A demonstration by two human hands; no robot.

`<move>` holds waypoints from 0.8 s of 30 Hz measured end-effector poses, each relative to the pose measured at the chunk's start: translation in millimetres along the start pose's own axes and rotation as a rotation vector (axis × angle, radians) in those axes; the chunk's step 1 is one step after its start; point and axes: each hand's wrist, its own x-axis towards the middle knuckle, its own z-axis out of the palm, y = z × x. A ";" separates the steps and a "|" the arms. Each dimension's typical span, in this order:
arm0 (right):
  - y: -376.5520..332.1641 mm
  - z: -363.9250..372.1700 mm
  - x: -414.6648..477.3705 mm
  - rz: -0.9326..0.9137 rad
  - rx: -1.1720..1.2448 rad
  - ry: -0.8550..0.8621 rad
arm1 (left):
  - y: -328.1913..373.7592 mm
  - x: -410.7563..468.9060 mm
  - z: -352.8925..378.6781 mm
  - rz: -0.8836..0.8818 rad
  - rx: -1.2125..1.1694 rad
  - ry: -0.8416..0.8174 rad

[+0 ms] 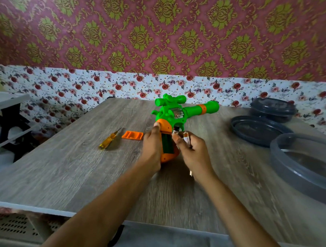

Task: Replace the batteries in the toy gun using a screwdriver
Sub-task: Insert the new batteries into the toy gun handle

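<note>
Your left hand [152,141] is clamped around the orange grip of the toy gun [177,112], which rests on the table [61,174] with its barrel pointing away and to your right. Your right hand [192,150] is closed on batteries [186,138], just beside the open battery bay [167,144]; the blur hides how many.

Keep the grip steady so the bay faces up. Feed one battery at a time. Match each end to the bay's polarity marks, which cannot be read here. Press until each battery sits flat.

The cover [132,135] lies just left of your left hand. The screwdriver [109,139] lies farther left, within reach for refitting the cover.
</note>
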 end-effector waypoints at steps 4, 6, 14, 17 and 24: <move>6.9 2.7 -2.1 -0.125 -0.107 0.021 | -1.5 -0.5 0.5 -0.016 -0.013 -0.037; 7.9 3.2 -3.0 -0.157 -0.133 0.036 | 1.6 -2.7 0.0 -0.003 -0.016 -0.042; 5.6 4.1 -4.6 -0.153 -0.137 0.045 | -1.7 -0.2 1.5 0.038 0.034 -0.042; 7.2 4.2 -2.2 -0.114 -0.124 -0.010 | -1.4 -1.7 0.7 0.048 0.036 -0.039; 10.1 -0.7 0.0 -0.193 -0.221 -0.010 | -1.0 -2.1 2.4 0.055 0.020 -0.068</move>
